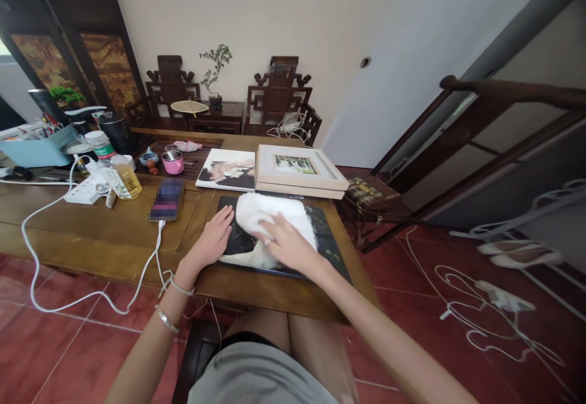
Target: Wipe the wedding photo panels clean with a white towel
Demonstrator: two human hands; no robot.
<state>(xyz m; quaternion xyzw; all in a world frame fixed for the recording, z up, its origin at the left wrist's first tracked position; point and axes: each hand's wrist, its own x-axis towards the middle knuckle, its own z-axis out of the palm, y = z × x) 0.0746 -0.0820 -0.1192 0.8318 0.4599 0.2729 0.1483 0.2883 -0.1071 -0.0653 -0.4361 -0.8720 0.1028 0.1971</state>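
Note:
A large dark photo panel (330,240) lies flat near the table's front edge; part of its picture shows a pale dress. On top of it is a fluffy white cloth (297,213), bunched at its left side. My right hand (284,239) grips the cloth with bent fingers and presses it onto the panel. Some of those fingertips are sunk in the folds. My left hand (216,233) rests flat on the panel's left edge, fingers stretched out, holding nothing.
Behind the panel lie a photo board (226,169) and stacked framed pictures (300,171). Leftward are a phone (167,199) on a white cable, a bottle (119,175), a pink cup (173,162) and a blue box (39,147). A wooden chair (394,202) stands right.

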